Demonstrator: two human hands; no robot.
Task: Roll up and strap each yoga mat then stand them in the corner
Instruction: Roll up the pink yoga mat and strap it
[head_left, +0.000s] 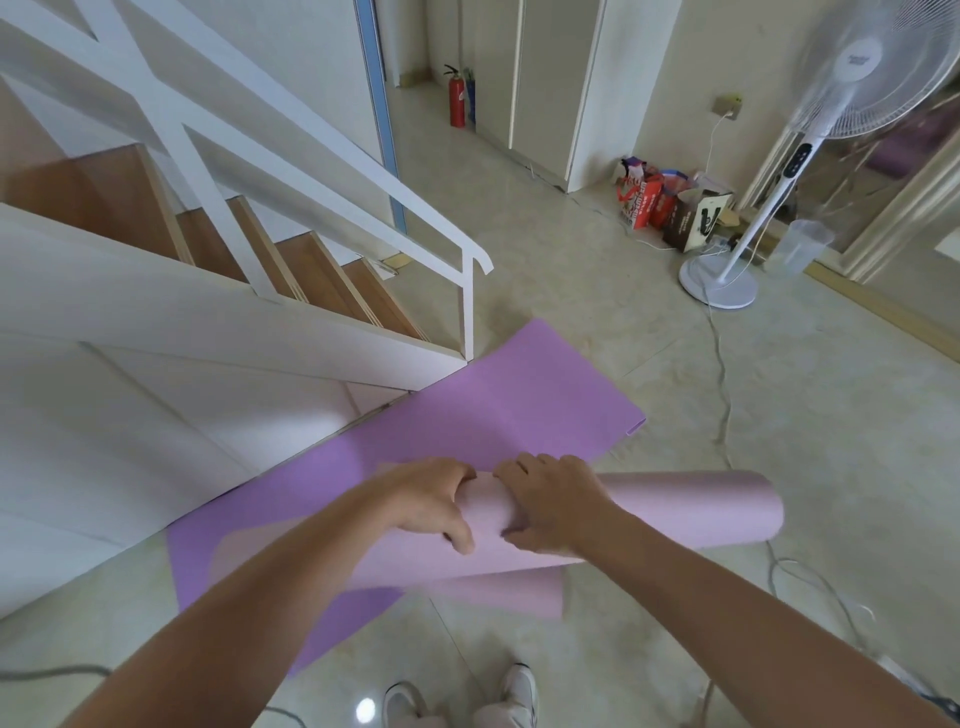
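Two bare arms (249, 597) reach from the bottom edge, and the left hand (426, 506) and right hand (550, 501), side by side in the lower middle, curl their fingers round the half-rolled purple mat (675, 512) lying on the floor (779, 389) beside the stairs (311, 270).

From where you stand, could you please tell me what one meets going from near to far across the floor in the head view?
White shoes → left hand and right hand gripping the rolled end of the yoga mat → its unrolled part → fan base → shopping bags → red fire extinguisher.
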